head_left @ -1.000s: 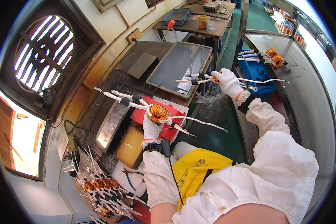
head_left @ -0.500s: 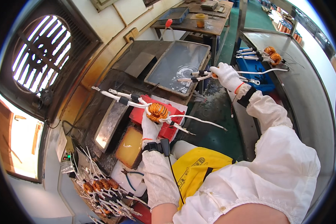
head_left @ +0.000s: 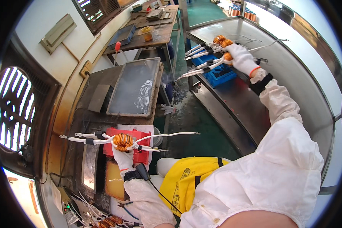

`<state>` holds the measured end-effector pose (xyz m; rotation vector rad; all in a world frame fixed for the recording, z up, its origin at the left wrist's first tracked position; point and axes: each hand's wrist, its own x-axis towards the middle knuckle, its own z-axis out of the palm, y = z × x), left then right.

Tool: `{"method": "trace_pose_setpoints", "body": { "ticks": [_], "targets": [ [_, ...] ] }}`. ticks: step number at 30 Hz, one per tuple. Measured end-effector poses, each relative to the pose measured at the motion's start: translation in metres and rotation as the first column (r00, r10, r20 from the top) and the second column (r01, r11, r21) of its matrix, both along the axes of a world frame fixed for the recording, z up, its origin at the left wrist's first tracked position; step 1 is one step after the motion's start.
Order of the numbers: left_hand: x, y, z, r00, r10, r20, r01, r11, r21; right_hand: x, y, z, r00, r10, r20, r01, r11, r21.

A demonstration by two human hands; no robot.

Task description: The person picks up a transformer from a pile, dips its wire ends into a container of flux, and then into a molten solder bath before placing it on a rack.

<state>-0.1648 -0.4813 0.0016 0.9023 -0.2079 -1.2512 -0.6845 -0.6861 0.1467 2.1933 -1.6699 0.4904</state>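
Observation:
In my gloved left hand (head_left: 123, 157) is a copper-wound toroidal coil (head_left: 123, 142), its fingers closed beneath it. White-sleeved leads with black bands stick out on both sides, over a red box (head_left: 141, 156). My gloved right hand (head_left: 241, 57) reaches far right, closed around another toroidal coil (head_left: 227, 57), partly covered by the fingers. That coil hangs above the edge of a metal bench (head_left: 281, 72), its leads pointing left across a blue bin (head_left: 217, 77). Just beyond it, two finished-looking coils (head_left: 219, 39) lie side by side with their leads toward the bin.
Left of the aisle stands a tray of grey liquid (head_left: 135, 85). Nearer me are a pan of amber material (head_left: 116, 178) and pliers (head_left: 126, 205). More coils (head_left: 112, 221) are piled at the lower left. A wooden table (head_left: 161, 28) stands at the back.
My right hand has carried its coil from above the aisle to the metal bench, beside the two coils there. My left hand still holds its coil over the red box. The view has turned right.

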Motion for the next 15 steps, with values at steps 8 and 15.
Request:
{"method": "trace_pose_setpoints", "body": {
  "ticks": [8,15],
  "targets": [
    [0.017,0.0,-0.018,0.999,-0.036,0.015,0.036,0.999,-0.022,-0.115,-0.027,-0.039,0.833,-0.548,-0.074,0.553,0.826,0.108],
    [0.017,-0.005,-0.021,0.999,-0.023,0.026,0.024,1.0,-0.007,-0.135,-0.01,-0.078,0.897,-0.432,0.091,0.431,0.902,0.029]
  ]
}}
